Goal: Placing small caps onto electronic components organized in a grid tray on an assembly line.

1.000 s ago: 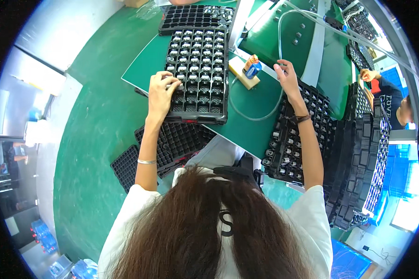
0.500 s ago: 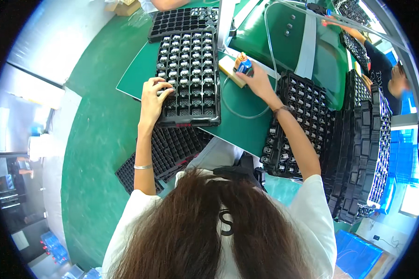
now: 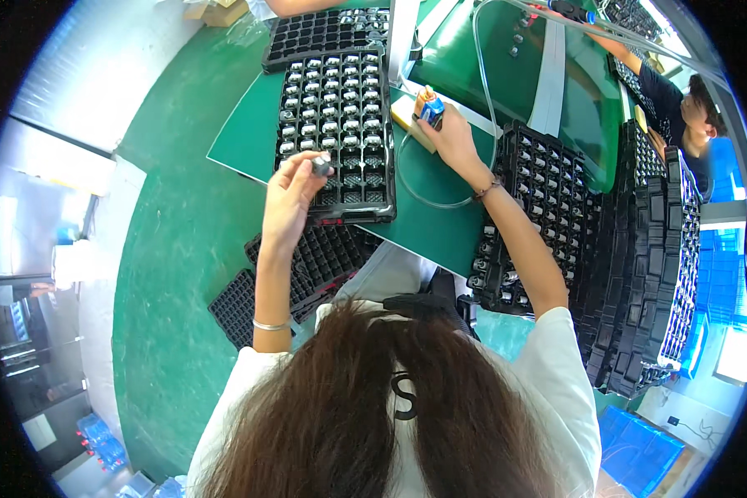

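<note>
A small dark and silvery metal part (image 3: 319,166) is pinched in the fingertips of my left hand (image 3: 289,195), raised over the lower left of a black compartment tray (image 3: 350,213). Rows of similar silvery parts fill the tray's upper cells, while several near cells have none. To the right of the tray, my right hand (image 3: 456,143) is closed round a blue hand tool with an orange tip (image 3: 430,106). That tool stands upright by a pale yellow block (image 3: 403,111). A clear thin hose (image 3: 423,204) loops over the green table below it.
More filled black trays (image 3: 548,183) stand at my right, beside tall tray stacks (image 3: 639,274). Other black trays (image 3: 328,257) lie below the table edge. Another tray (image 3: 315,37) is at the far side, near someone's arm (image 3: 299,7). A co-worker (image 3: 681,116) sits at far right.
My left hand has lifted from the tray's left side and moved right, with the metal part now showing in its fingers. The right hand shifted slightly; the co-worker's head came into clearer view.
</note>
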A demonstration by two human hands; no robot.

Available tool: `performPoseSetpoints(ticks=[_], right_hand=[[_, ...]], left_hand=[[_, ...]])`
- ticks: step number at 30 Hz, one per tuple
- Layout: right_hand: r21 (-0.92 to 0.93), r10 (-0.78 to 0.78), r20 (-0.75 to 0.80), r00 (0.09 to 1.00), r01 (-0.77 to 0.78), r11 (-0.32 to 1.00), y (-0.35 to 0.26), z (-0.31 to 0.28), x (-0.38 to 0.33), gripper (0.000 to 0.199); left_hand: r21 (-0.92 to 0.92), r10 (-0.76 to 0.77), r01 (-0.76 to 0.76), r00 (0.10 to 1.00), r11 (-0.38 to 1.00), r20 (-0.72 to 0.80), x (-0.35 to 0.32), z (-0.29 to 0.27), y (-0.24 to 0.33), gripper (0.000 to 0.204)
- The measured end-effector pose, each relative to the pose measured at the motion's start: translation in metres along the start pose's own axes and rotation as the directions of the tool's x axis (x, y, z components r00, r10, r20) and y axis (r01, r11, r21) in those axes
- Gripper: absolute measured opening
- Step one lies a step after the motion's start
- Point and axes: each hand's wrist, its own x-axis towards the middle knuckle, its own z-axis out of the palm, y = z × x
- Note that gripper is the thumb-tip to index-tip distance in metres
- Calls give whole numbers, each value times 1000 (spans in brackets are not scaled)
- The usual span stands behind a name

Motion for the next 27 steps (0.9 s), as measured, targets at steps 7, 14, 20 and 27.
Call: performPoseSetpoints(ticks=[7,14,20,27], right_hand=[[251,-17,-76,997,36,967,6,7,16,43],[420,-60,726,685,-374,827,16,-84,41,22],[190,378,73,923,-385,903,148,-143,91,30],[-45,259,-297,919,-284,958,193,-55,142,39]], left_hand=[[-243,-164,189,979,951,119,-21,31,-19,25],[-339,-257,307,948,889,186,-24,58,-28,29],[-336,-353,397,917,854,186,-30,78,-28,28],[-284,-380,439,893,852,240,-27,87,-38,31]])
